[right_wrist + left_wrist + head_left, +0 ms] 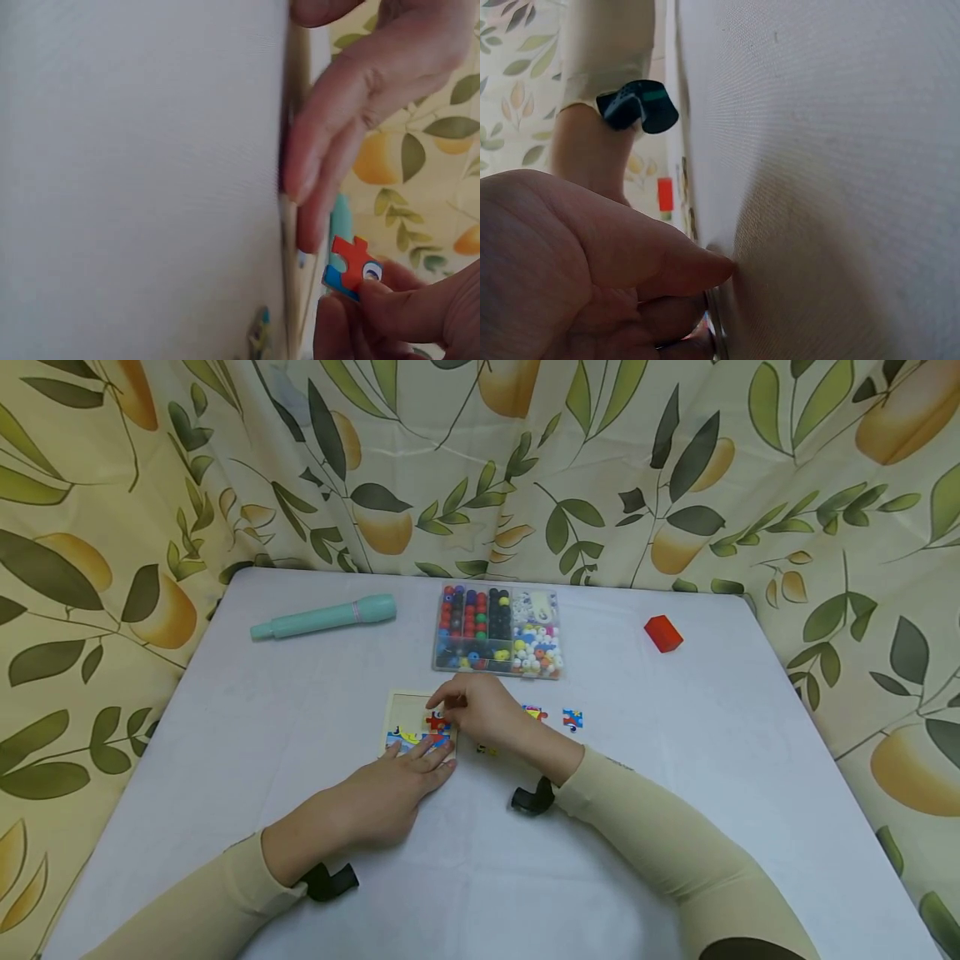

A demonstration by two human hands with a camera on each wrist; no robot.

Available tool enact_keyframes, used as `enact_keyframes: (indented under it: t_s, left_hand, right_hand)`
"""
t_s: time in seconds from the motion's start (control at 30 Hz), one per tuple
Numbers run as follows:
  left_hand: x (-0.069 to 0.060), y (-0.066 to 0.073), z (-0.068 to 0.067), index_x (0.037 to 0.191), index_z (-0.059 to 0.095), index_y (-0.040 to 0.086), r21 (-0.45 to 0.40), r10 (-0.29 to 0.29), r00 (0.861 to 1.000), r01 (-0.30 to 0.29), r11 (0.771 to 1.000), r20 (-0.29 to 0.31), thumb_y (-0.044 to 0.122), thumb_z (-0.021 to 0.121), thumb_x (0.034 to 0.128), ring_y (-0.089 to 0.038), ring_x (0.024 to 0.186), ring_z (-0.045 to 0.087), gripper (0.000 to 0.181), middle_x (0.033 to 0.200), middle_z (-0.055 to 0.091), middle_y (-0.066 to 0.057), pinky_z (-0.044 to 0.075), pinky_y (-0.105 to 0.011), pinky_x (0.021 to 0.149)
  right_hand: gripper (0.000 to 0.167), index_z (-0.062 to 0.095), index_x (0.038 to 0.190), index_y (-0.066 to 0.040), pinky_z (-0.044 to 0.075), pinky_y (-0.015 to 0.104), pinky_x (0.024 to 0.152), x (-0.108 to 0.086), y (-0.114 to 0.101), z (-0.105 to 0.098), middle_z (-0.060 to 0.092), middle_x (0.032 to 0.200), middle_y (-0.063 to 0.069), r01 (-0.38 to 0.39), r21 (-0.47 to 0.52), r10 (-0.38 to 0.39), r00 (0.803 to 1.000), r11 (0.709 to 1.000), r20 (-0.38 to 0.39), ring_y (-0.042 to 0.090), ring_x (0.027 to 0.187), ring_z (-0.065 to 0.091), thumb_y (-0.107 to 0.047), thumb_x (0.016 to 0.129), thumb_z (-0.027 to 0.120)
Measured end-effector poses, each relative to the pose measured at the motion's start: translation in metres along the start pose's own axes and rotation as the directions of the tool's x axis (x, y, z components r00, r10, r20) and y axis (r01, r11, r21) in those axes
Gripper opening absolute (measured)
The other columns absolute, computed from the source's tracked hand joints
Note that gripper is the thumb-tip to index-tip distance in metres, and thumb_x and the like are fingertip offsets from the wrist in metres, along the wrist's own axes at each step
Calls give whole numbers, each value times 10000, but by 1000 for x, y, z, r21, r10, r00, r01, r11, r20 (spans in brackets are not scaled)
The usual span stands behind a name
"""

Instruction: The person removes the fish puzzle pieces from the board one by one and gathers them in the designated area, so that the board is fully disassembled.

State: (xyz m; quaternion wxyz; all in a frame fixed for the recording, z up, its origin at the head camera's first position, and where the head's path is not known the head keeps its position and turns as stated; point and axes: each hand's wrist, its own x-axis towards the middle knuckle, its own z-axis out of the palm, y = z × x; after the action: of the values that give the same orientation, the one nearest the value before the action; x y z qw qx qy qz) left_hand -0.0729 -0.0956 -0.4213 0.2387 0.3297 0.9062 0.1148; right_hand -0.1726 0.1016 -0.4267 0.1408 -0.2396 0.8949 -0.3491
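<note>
Your surface point(637, 877) is matt cloth with a fine woven grain. The puzzle tray point(409, 707) looks like smooth wood; the puzzle piece point(350, 261) you pinch has a smooth printed face. Near the surface's far edge, the bead box point(480, 672) is glossy, clear plastic.

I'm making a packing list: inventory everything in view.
Table: one, white, centre
Curtain: count unclear, cream print, behind
Tube: one, teal, back left
Bead box: one, clear, back
Block: one, red, back right
Tray: one, pale, middle
Set pieces: several, multicoloured, in tray
Loose pieces: three visible, multicoloured, right of tray
Held piece: one, red, blue, over tray
Dark item: one, bottom right
Clips: two, black, wrists
Sleeves: two, beige, forearms
Left hand: one, at tray
Right hand: one, holding piece
</note>
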Motion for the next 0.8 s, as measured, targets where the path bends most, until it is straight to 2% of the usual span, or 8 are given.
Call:
enact_keyframes:
  t_s: [0.43,0.63,0.8]
  left_hand:
    - [0,-1,1,1670,416,149,7,-10,1000,10,1000,-5,79,469,1079,-278,1702,136,597,1814,221,-11,231,-647,1322]
    - [0,-1,2,1673,411,156,9,-13,1000,13,1000,-4,80,475,1077,-275,1702,140,604,1814,218,-7,228,-644,1325]
    - [1,-1,2,1675,406,156,7,-16,1000,16,1000,2,94,485,1085,-273,1702,134,599,1815,214,-5,224,-640,1327]
  right_hand:
    - [186,839,1086,-167,575,331,713,-21,7,-25,733,1009,6,-72,55,73,997,996,-24,179,799,659,-40,1004,730]
    - [183,845,1072,-125,575,319,696,-34,16,-37,743,1032,51,-72,70,75,996,995,-41,184,795,659,-6,988,734]
    - [173,845,1064,-115,594,319,671,-46,26,-48,711,1021,84,-120,111,125,991,987,-39,219,772,681,0,981,746]
